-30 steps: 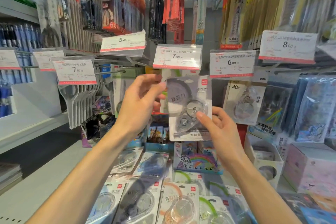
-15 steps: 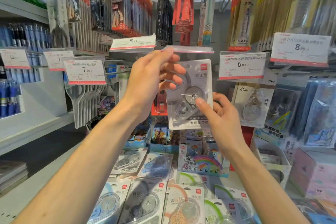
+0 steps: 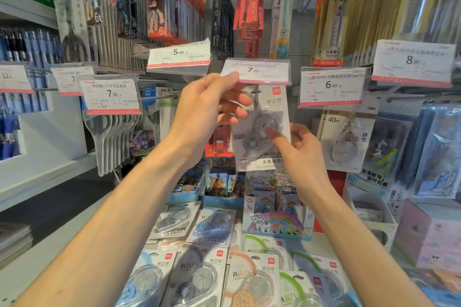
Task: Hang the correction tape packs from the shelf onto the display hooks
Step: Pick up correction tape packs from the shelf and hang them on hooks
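A grey correction tape pack [image 3: 270, 109] hangs upright just under the 7.90 price tag [image 3: 259, 71], its top edge tucked behind the tag. The display hook itself is hidden by the tag. My left hand [image 3: 207, 109] holds the pack's left side with curled fingers, and its index finger touches the tag's lower left corner. My right hand [image 3: 301, 154] pinches the pack's lower right, index finger on the clear blister. Several more correction tape packs [image 3: 199, 279] lie flat on the shelf below.
A 40m tape pack [image 3: 346, 142] hangs to the right under the 6.00 tag [image 3: 331, 87]. Scissors [image 3: 107, 137] hang at the left under another 7.90 tag. Card boxes [image 3: 274, 222] stand behind the loose packs. Pen packs crowd the hooks overhead.
Both hands raised the pack from below the tag up to the hook. My left index finger flipped the 7.90 tag up, and the tag has since swung back down over the pack's top.
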Tool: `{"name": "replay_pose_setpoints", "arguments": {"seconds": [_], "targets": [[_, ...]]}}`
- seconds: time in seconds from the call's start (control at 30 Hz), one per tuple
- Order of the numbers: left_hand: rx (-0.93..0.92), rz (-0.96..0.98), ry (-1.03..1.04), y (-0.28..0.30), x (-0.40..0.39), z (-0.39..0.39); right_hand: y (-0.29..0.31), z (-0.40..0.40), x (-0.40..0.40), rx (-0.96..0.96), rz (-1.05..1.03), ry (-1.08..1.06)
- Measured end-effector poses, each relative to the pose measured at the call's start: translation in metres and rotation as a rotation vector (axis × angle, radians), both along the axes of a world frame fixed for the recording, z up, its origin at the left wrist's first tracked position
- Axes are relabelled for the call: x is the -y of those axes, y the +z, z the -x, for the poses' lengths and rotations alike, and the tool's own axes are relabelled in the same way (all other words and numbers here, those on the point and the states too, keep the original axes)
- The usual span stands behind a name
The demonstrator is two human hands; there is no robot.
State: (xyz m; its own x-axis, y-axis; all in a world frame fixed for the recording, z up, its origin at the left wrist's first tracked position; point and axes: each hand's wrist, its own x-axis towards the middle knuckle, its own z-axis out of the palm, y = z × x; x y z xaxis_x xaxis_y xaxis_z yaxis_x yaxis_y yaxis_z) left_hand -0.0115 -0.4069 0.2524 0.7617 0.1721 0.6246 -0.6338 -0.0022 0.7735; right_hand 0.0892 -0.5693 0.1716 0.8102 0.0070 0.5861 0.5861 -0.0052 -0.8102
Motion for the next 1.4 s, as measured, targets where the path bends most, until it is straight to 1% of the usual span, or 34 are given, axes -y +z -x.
{"name": "replay_pose_setpoints", "arguments": {"seconds": [0.13, 0.27, 0.4, 0.5, 0.67, 0.73, 0.8, 0.93, 1.03, 1.1, 1.23, 1.4], "targets": [[0.004, -0.028, 0.007, -0.006, -0.003, -0.006, -0.003, -0.017, -0.005, -0.052, 0.027, -0.020], [0.003, -0.040, 0.025, -0.011, -0.005, -0.014, -0.004, -0.035, -0.014, -0.127, -0.020, -0.010], [0.013, -0.062, 0.051, -0.015, -0.006, -0.018, -0.009, -0.040, -0.018, -0.189, 0.044, 0.012], [0.019, -0.061, 0.083, -0.018, -0.005, -0.018, -0.015, -0.039, -0.012, -0.232, 0.098, -0.015], [0.027, -0.052, 0.138, -0.027, -0.002, -0.013, -0.026, -0.020, 0.017, -0.247, 0.003, 0.104], [0.018, -0.058, 0.164, -0.035, -0.003, -0.009, -0.034, -0.009, 0.032, -0.261, 0.001, 0.119], [0.002, -0.069, 0.191, -0.048, -0.006, -0.002, -0.043, 0.003, 0.047, -0.257, -0.001, 0.115], [-0.053, -0.049, 0.201, -0.086, -0.014, 0.013, -0.070, 0.028, 0.068, -0.271, -0.087, 0.082], [-0.107, -0.003, 0.202, -0.120, -0.026, 0.021, -0.094, 0.045, 0.072, -0.325, -0.090, 0.086], [-0.168, 0.063, 0.199, -0.144, -0.037, 0.025, -0.108, 0.055, 0.070, -0.362, -0.074, 0.100], [-0.257, 0.219, 0.177, -0.184, -0.072, 0.027, -0.130, 0.065, 0.048, -0.410, -0.069, 0.110], [-0.331, 0.274, 0.159, -0.215, -0.133, 0.018, -0.144, 0.069, -0.010, -0.448, -0.078, 0.071]]}}
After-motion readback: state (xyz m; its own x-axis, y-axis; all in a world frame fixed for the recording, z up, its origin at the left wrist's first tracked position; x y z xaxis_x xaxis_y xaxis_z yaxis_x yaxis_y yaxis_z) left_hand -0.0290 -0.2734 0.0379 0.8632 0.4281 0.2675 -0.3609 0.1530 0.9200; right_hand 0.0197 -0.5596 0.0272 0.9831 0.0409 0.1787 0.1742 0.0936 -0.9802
